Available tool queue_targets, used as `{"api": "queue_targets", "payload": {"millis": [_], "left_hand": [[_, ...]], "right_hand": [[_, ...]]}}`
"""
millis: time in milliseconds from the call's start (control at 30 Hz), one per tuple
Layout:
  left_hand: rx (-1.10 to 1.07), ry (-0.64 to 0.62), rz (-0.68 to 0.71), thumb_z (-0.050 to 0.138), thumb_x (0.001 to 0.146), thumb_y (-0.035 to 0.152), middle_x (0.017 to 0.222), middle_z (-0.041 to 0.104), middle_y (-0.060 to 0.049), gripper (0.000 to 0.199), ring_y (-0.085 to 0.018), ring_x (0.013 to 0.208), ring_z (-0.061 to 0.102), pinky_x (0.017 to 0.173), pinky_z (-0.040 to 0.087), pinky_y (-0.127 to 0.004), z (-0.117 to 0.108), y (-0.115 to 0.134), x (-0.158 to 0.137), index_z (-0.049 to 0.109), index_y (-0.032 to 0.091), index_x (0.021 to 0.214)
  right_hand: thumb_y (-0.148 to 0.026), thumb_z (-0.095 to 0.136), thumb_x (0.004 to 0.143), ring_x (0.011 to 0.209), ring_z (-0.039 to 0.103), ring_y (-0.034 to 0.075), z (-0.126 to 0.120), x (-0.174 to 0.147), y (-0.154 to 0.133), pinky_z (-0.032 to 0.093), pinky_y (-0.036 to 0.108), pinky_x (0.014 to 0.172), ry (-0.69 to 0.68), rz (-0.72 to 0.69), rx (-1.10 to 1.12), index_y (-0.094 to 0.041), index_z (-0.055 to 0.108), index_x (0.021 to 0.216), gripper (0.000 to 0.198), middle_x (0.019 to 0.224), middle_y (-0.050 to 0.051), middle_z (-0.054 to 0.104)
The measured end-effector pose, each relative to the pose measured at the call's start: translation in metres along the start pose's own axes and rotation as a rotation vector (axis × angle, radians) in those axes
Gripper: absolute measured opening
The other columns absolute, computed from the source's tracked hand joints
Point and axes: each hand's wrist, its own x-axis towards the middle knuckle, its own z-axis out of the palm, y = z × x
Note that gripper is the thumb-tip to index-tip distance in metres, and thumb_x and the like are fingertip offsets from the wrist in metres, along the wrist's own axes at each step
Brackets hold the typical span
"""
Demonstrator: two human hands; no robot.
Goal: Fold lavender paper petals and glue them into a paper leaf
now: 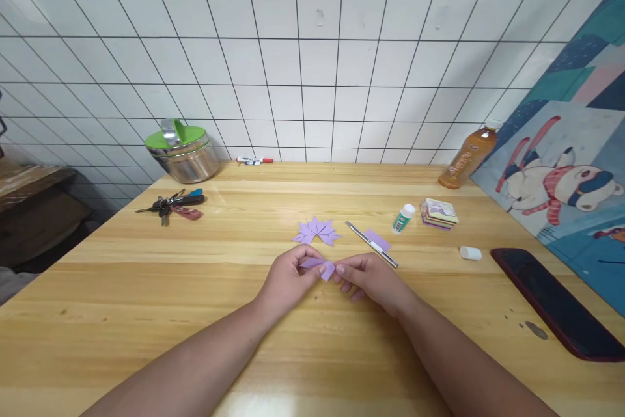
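Observation:
A small piece of purple paper [327, 270], partly folded, is held between my two hands above the wooden table. My left hand [291, 275] pinches it between thumb and fingers, hiding part of it. Thumb and forefinger of my right hand [370, 279] close on its right edge. Just beyond my hands lies a fan-shaped purple paper piece [317, 229] with several points. A utility knife [372, 244] lies slantwise near my right hand, and a flat purple paper sheet [379, 239] lies beside it.
A glue stick [403, 218], its white cap [470, 253], a paper stack [439, 213] and a phone [561, 303] are on the right. Farther back stand a drink bottle [469, 155] and a green-lidded pot [184, 153]. Keys [176, 203] and a marker [254, 160] lie leftward on the table [195, 280].

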Motion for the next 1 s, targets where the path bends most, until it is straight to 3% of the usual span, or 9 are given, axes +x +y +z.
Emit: {"api": "queue_targets", "payload": {"millis": [100, 233, 333, 433, 567, 667, 767, 867, 1000], "left_hand": [[0.019, -0.008, 0.038, 0.065, 0.071, 0.029, 0.075, 0.067, -0.002, 0.012, -0.017, 0.070, 0.060, 0.065, 0.045, -0.026, 0.002, -0.002, -0.001, 0.063, 0.019, 0.077], [-0.104, -0.013, 0.027, 0.068, 0.070, 0.032, 0.076, 0.069, -0.005, 0.016, -0.019, 0.072, 0.062, 0.070, 0.046, -0.029, 0.002, 0.000, -0.003, 0.063, 0.018, 0.076], [-0.364, -0.059, 0.040, 0.064, 0.074, 0.038, 0.090, 0.068, -0.009, 0.024, -0.022, 0.088, 0.061, 0.078, 0.046, -0.032, -0.003, 0.004, -0.004, 0.063, 0.017, 0.087], [-0.669, -0.124, -0.038, 0.047, 0.082, 0.053, 0.101, 0.064, -0.011, 0.043, -0.022, 0.091, 0.059, 0.070, 0.047, -0.030, -0.008, 0.004, -0.003, 0.059, 0.018, 0.104], [-0.594, -0.287, -0.207, 0.040, 0.080, 0.063, 0.087, 0.064, -0.011, 0.056, -0.019, 0.076, 0.058, 0.062, 0.044, -0.026, -0.006, 0.002, 0.000, 0.063, 0.014, 0.091], [-0.461, -0.362, -0.172, 0.047, 0.081, 0.057, 0.075, 0.062, -0.006, 0.046, -0.016, 0.072, 0.055, 0.065, 0.042, -0.026, -0.005, 0.006, -0.001, 0.063, 0.015, 0.079], [-0.445, -0.409, -0.140, 0.056, 0.079, 0.050, 0.068, 0.057, -0.002, 0.035, -0.014, 0.067, 0.051, 0.066, 0.040, -0.025, -0.006, 0.009, -0.003, 0.060, 0.016, 0.073], [-0.492, -0.404, -0.187, 0.065, 0.073, 0.045, 0.063, 0.054, 0.001, 0.030, -0.010, 0.057, 0.047, 0.056, 0.035, -0.021, -0.006, 0.007, -0.003, 0.057, 0.016, 0.075], [-0.496, -0.289, -0.209, 0.069, 0.069, 0.042, 0.064, 0.057, 0.002, 0.030, -0.009, 0.054, 0.047, 0.052, 0.034, -0.020, -0.003, 0.004, -0.002, 0.056, 0.016, 0.074]], "right_hand": [[-0.047, 0.062, 0.072, 0.059, 0.055, 0.010, 0.004, 0.002, -0.001, 0.046, 0.021, 0.052, 0.032, -0.035, -0.031, -0.020, 0.070, 0.091, 0.034, 0.075, 0.002, 0.066], [-0.038, 0.061, 0.074, 0.054, 0.056, 0.011, 0.007, 0.005, 0.000, 0.044, 0.021, 0.050, 0.174, -0.166, -0.208, -0.019, 0.071, 0.081, 0.023, 0.065, 0.001, 0.066], [-0.031, 0.053, 0.082, 0.071, 0.063, 0.015, 0.005, 0.001, -0.001, 0.047, 0.025, 0.066, 0.317, -0.376, -0.504, -0.023, 0.071, 0.084, 0.020, 0.080, 0.001, 0.072], [-0.024, 0.045, 0.087, 0.088, 0.064, 0.016, 0.002, -0.009, -0.005, 0.046, 0.028, 0.080, 0.318, -0.637, -0.849, -0.027, 0.070, 0.095, 0.026, 0.096, 0.001, 0.071], [-0.018, 0.039, 0.090, 0.091, 0.062, 0.014, 0.000, -0.022, -0.010, 0.047, 0.026, 0.080, 0.228, -0.861, -1.062, -0.027, 0.064, 0.108, 0.032, 0.107, 0.001, 0.068], [-0.017, 0.039, 0.091, 0.091, 0.062, 0.014, -0.001, -0.025, -0.011, 0.048, 0.027, 0.079, 0.202, -0.962, -1.101, -0.027, 0.060, 0.115, 0.033, 0.112, 0.002, 0.066], [-0.016, 0.041, 0.091, 0.098, 0.061, 0.015, -0.002, -0.026, -0.011, 0.048, 0.027, 0.083, 0.177, -1.007, -1.108, -0.027, 0.057, 0.118, 0.034, 0.115, 0.004, 0.064], [-0.017, 0.041, 0.091, 0.099, 0.060, 0.015, -0.002, -0.026, -0.013, 0.048, 0.028, 0.084, 0.151, -0.992, -1.111, -0.027, 0.057, 0.118, 0.034, 0.113, 0.004, 0.065], [-0.019, 0.042, 0.089, 0.098, 0.060, 0.015, 0.004, -0.019, -0.012, 0.048, 0.030, 0.086, 0.227, -0.805, -0.873, -0.027, 0.063, 0.110, 0.031, 0.108, 0.004, 0.066]]}}
